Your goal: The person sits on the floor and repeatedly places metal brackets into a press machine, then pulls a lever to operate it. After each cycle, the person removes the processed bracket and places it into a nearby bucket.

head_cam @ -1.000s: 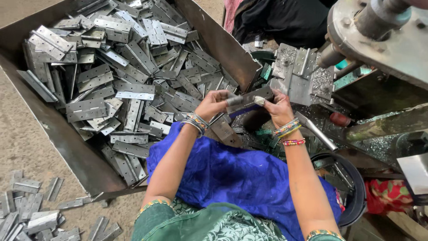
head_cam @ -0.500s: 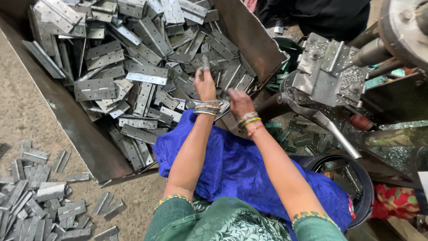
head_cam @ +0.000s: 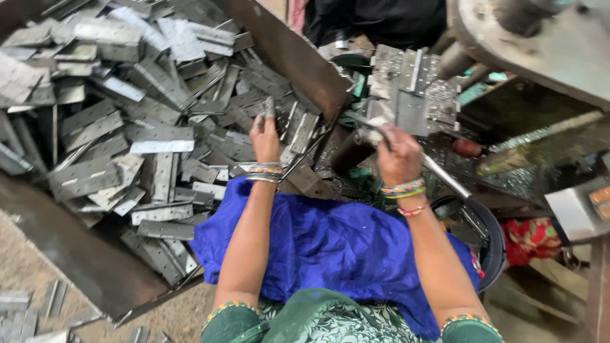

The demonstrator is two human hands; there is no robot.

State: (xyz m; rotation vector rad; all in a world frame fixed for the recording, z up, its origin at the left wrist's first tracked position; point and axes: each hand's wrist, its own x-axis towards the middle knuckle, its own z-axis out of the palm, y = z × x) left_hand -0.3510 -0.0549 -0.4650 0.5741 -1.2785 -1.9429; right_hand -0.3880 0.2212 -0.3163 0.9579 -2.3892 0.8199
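1. Closest to me, a blue cloth [head_cam: 330,254] lies over the person's lap, both bare forearms stretched out above it.
2. The left hand [head_cam: 265,134] is out over the near edge of the metal bin [head_cam: 279,57], fingers closed on a flat grey hinge piece [head_cam: 269,107] held upright just above the heap.
3. The right hand [head_cam: 399,155] is at the press fixture [head_cam: 406,89], fingers curled round something slim and grey, probably a rod or lever [head_cam: 445,178], though blur hides the exact grip.
4. As I read it, one hinge is being moved between bin and fixture; the next move calls for bringing that piece across level and square to the steel plates, keeping fingertips out from under the tool.
5. Farther off, the bin is piled with loose hinge plates [head_cam: 127,114], and a heavy grey machine part [head_cam: 540,44] hangs over the far right.
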